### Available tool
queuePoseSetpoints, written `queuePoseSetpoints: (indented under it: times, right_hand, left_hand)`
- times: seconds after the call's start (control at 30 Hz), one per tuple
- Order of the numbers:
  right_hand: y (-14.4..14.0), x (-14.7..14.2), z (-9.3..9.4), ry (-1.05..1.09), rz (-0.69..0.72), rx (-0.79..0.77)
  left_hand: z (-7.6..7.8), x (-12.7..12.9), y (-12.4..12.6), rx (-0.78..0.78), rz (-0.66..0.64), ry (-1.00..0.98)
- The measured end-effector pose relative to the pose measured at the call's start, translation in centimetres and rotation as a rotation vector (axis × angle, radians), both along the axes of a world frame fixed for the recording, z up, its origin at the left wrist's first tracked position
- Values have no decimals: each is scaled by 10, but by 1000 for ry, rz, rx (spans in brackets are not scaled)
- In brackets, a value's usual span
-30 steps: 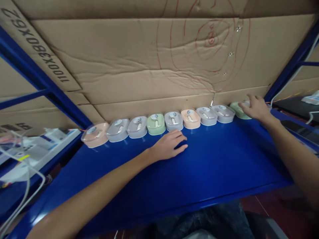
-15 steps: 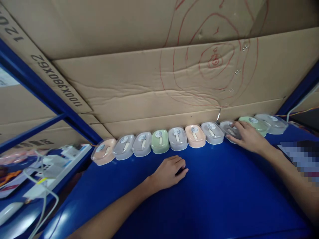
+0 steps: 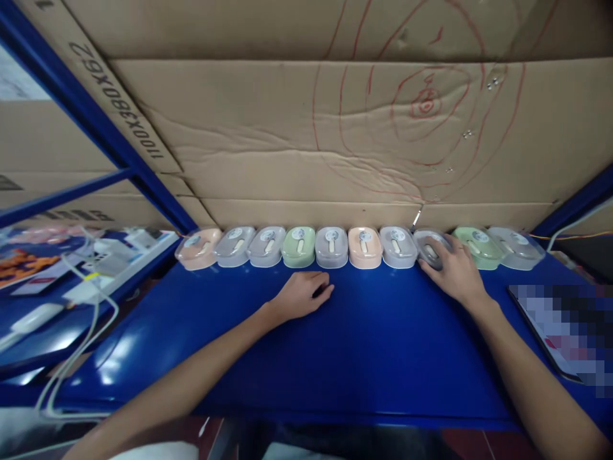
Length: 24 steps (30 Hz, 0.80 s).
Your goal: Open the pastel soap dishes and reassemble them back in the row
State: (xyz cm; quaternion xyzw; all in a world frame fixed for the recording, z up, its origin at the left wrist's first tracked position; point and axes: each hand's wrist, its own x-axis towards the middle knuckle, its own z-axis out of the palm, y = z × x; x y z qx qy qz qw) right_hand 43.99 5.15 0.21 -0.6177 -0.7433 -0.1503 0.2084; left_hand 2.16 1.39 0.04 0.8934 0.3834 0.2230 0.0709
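Observation:
A row of small lidded plastic boxes, peach, grey and green, stands along the cardboard wall at the back of a blue shelf (image 3: 373, 345). My right hand (image 3: 453, 271) rests on a grey box (image 3: 428, 244) in the right part of the row, fingers curled over its front. Beside it stand a green box (image 3: 476, 246) and a clear box (image 3: 514, 246). My left hand (image 3: 301, 295) lies palm down on the blue surface, fingers loosely bent, holding nothing, just in front of a green box (image 3: 298, 245) and a grey box (image 3: 331, 246).
A cardboard sheet (image 3: 287, 128) with red circles drawn on it forms the back wall. Blue frame posts (image 3: 96, 121) rise at the left. White power strips and cables (image 3: 71, 287) lie on the left shelf. A flat dark device (image 3: 565, 326) lies at the right.
My right hand has slid left along the row, from the green box near the far right end to the grey box. My left hand stays flat on the shelf. The camera shifted.

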Motion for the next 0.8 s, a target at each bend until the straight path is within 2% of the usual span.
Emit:
queuePoseSetpoints:
  times: [0.33,0.57,0.67,0.8]
  right_hand:
    - [1,2,-2,0,-47,-19]
    - [4,4,1,50,-112,-53]
    - [-5,3,12,82,-133,14]
    - [-30,-13,39,209,-123,247]
  left_hand:
    - [-3,-1,5,2,-37,63]
    - [-4,1,4,-55,-52,-31]
    - [-2,0,5,-86,-53,-89]
    - [11,-4,6,-100,-12,-190]
